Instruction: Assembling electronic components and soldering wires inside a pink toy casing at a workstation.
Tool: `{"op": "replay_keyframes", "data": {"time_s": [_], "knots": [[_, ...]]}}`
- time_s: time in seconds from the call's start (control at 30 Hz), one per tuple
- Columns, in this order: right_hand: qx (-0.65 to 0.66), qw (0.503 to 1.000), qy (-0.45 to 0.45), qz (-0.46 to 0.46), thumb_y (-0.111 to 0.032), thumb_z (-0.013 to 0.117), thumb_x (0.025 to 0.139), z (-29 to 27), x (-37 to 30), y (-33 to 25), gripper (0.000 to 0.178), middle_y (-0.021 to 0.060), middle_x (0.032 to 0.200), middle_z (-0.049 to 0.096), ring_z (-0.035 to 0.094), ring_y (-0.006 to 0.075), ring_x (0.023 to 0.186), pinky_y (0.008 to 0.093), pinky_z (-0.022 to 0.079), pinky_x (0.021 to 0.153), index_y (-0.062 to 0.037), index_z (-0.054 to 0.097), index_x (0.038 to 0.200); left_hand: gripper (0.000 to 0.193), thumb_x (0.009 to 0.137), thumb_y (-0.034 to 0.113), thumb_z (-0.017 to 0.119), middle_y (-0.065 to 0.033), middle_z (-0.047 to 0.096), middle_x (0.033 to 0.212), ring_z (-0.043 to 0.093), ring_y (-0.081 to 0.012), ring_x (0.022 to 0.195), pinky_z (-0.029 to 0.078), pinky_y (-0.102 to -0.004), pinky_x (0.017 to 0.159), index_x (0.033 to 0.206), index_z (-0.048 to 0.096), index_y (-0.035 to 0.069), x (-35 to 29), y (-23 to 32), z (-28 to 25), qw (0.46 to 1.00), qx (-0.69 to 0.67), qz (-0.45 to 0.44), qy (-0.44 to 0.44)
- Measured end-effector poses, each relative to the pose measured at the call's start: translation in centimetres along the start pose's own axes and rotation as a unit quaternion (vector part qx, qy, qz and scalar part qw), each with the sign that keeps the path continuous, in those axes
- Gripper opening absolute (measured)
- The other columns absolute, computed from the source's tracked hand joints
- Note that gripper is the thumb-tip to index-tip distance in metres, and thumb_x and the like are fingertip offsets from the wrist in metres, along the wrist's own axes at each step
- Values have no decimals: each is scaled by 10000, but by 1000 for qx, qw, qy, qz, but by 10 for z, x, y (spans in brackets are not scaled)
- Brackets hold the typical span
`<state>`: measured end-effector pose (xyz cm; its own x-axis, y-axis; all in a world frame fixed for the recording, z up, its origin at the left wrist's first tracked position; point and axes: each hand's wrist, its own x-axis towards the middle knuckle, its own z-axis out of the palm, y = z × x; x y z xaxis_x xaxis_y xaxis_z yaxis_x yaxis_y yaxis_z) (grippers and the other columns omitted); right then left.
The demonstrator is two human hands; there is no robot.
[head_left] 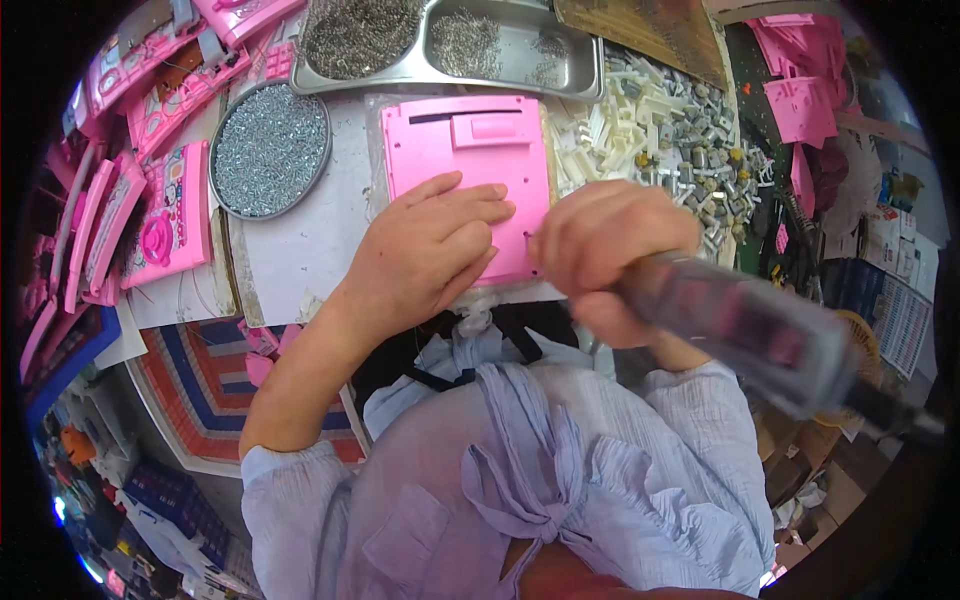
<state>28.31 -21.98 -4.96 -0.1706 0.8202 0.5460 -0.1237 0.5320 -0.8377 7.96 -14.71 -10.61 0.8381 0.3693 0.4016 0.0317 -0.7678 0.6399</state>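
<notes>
A pink plastic housing (518,172) with a raised rectangular piece near its far edge lies flat on the table in front of me. My left hand (425,240) rests on its left and middle part, fingers laid along the surface, holding nothing. Over the housing's right edge, my right hand (620,240) is closed around a grey electric screwdriver (750,330). The screwdriver's body slants out to the lower right, smeared by motion. Its tip is hidden behind my fingers, so I cannot tell whether it touches the housing.
To the left stands a round dish (270,150) of small silvery screws. A metal tray (450,75) with springs and small metal parts sits behind. White plastic pieces (625,125) and small metal motors (715,180) pile up on the right. Pink toy panels (175,215) crowd the far left.
</notes>
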Motion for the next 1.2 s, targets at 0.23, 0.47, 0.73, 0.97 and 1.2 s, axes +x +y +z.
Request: {"op": "replay_keyframes", "data": {"time_s": [0.23,0.47,0.73,0.97,1.2], "knots": [[-8,998,-55,23,-110,706,872,-6,8,12,192,68,592,567,556,210,467,357,505,485,-45,526,857,114,851,65,686,-118,698,1148,651,-283,1179,470,-490,1039,842,578,32,2,-5,-1,1000,-29,-5,10],[-87,995,1,44,-173,712,902,-23,22,22,257,44,560,529,539,198,469,346,501,497,-75,489,821,112,841,109,675,-93,692,1161,653,-240,1133,478,-453,1042,847,584,45,2,-2,-1,1000,-12,-14,7],[-10,999,-15,40,-156,685,916,-35,39,23,237,48,570,511,495,186,479,363,474,515,-79,470,855,107,824,110,673,-83,692,1163,649,-233,1138,477,-445,1042,834,586,49,0,-3,-1,1000,-13,-18,-1],[-66,997,19,42,-151,646,948,-57,67,57,227,54,589,494,437,140,496,332,409,511,-77,449,862,133,847,72,688,-85,699,1205,649,-248,1184,473,-447,1035,828,557,60,1,-2,-3,999,-25,-22,-13],[-61,995,33,76,-133,641,938,-52,67,66,169,42,582,493,439,133,480,323,396,478,-68,494,886,108,843,76,695,-81,704,1193,654,-236,1175,474,-443,1032,871,591,67,2,-3,-2,999,-31,-30,-8]]}}
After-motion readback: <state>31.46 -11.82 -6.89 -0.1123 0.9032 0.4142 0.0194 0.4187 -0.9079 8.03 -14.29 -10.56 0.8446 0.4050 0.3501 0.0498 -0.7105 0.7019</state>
